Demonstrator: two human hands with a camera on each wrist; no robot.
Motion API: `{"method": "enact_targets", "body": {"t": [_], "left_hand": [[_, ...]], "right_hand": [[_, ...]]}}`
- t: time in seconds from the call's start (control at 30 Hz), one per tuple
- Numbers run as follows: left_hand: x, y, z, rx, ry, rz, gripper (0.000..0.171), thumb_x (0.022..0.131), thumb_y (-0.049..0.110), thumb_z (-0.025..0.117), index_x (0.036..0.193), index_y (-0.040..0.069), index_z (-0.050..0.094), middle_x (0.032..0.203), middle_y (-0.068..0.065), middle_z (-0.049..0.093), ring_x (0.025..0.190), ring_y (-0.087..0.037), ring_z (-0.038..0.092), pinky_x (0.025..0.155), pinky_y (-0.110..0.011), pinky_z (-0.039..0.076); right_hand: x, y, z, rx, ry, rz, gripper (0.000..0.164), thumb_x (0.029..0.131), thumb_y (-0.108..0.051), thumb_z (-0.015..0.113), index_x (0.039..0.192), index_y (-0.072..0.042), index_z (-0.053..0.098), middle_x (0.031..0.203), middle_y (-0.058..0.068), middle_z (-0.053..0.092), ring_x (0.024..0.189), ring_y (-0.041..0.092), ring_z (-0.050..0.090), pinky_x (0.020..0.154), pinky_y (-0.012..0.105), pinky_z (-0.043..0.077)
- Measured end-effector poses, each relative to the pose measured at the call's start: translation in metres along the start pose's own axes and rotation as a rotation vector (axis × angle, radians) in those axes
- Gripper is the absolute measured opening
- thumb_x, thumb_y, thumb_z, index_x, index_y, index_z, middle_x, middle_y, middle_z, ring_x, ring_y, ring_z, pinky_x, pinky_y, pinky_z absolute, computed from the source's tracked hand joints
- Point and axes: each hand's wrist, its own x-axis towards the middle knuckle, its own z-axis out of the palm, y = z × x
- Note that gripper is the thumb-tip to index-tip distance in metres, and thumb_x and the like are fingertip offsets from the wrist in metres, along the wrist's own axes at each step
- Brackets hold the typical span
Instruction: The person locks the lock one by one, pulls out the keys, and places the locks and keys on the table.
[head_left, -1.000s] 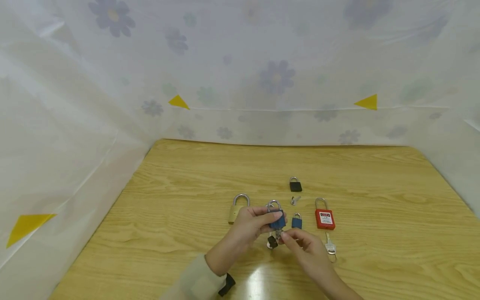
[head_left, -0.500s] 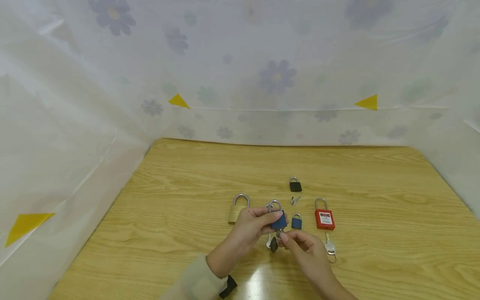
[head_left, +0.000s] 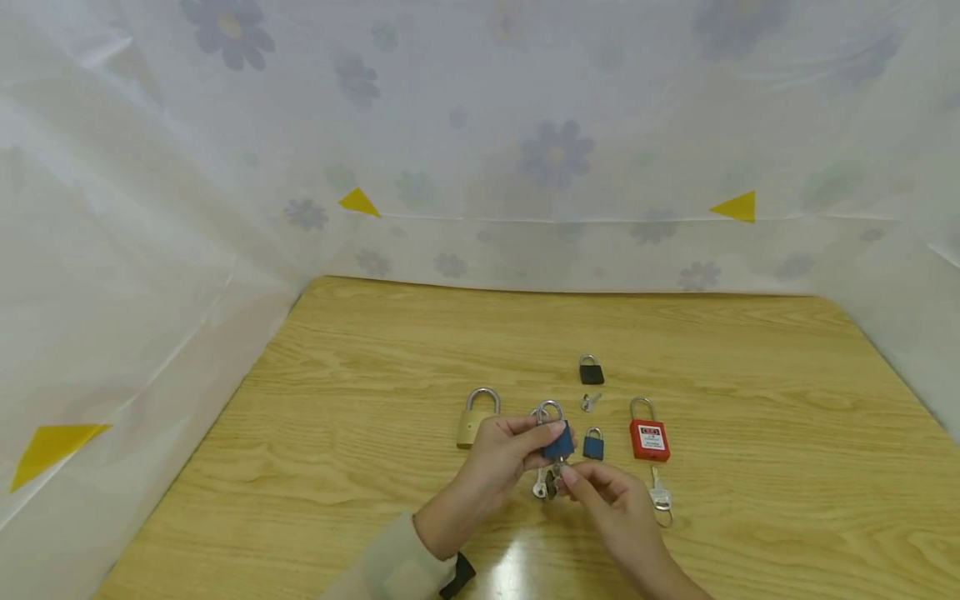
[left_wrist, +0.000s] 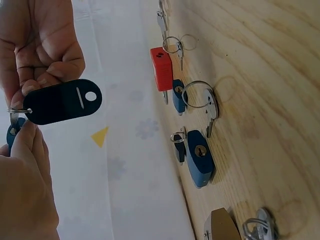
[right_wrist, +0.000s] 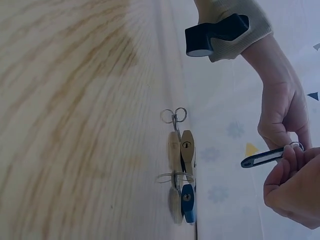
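Observation:
Above the table, my left hand (head_left: pixel 495 454) holds a blue padlock (head_left: pixel 557 442) upright, thumb across its front and the steel shackle on top. My right hand (head_left: pixel 618 500) pinches a key (left_wrist: pixel 14 119) at the padlock's underside, where the keyhole is; the blade's tip is hidden. From the key's ring hangs a black key tag (left_wrist: pixel 60 102), seen broadside in the left wrist view and nearly edge-on in the right wrist view. Beneath the hands lies another key (head_left: pixel 540 485), close to a second blue padlock (left_wrist: pixel 200 160) that the left hand mostly covers in the head view.
A brass padlock (head_left: pixel 471 429) lies left of the hands. Beyond them are a black padlock (head_left: pixel 592 374) and a small key (head_left: pixel 591 402). To the right sit a small blue padlock (head_left: pixel 593 447), a red padlock (head_left: pixel 649 440) and a ringed key (head_left: pixel 660 497).
The black tag below the key has turned from showing its flat side to nearly edge-on in the head view. Both hands have stayed almost in place, with the padlock shifting slightly right.

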Motion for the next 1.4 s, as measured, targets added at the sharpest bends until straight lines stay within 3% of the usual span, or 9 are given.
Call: {"method": "enact_targets", "body": {"t": [0.23,0.63,0.9,1.13,1.4], "left_hand": [[0.002,-0.001,0.001,-0.001,0.017,0.003,0.030,0.086,0.004,0.062,0.108,-0.017,0.059,0.095,-0.018,0.070,0.085,-0.017,0.070,0.079,-0.025,0.055],[0.004,-0.001,0.000,0.003,0.030,0.007,0.029,0.087,0.005,0.062,0.109,-0.015,0.059,0.098,-0.020,0.069,0.090,-0.021,0.069,0.079,-0.025,0.055],[0.008,0.000,0.000,0.007,0.052,0.002,0.030,0.087,0.007,0.063,0.107,-0.014,0.060,0.097,-0.018,0.070,0.089,-0.020,0.069,0.077,-0.023,0.056],[0.015,0.014,-0.015,0.016,0.077,0.129,0.031,0.090,0.006,0.058,0.109,-0.019,0.058,0.101,-0.022,0.068,0.088,-0.019,0.069,0.079,-0.027,0.056],[0.014,0.011,-0.020,0.030,0.063,0.103,0.030,0.090,0.004,0.058,0.106,-0.021,0.057,0.094,-0.019,0.070,0.089,-0.020,0.069,0.078,-0.028,0.057]], "right_hand": [[0.000,0.000,0.002,0.005,0.043,0.014,0.018,0.091,-0.008,0.057,0.082,0.004,0.065,0.072,-0.005,0.065,0.070,0.008,0.057,0.066,0.019,0.049],[0.003,-0.003,0.002,0.056,0.034,0.085,0.021,0.091,-0.010,0.057,0.085,0.008,0.064,0.071,-0.002,0.064,0.070,0.008,0.055,0.066,0.021,0.049],[0.003,-0.002,0.004,0.059,0.051,0.066,0.020,0.091,-0.008,0.056,0.085,0.009,0.064,0.070,-0.003,0.065,0.071,0.007,0.057,0.067,0.020,0.048],[0.003,-0.005,0.000,0.040,0.045,0.050,0.018,0.091,-0.006,0.056,0.084,0.008,0.065,0.071,-0.006,0.066,0.070,0.007,0.061,0.067,0.019,0.050],[0.009,-0.011,-0.004,0.038,0.010,0.023,0.021,0.092,-0.010,0.056,0.087,0.009,0.064,0.073,-0.006,0.066,0.073,0.008,0.060,0.067,0.019,0.048]]}}
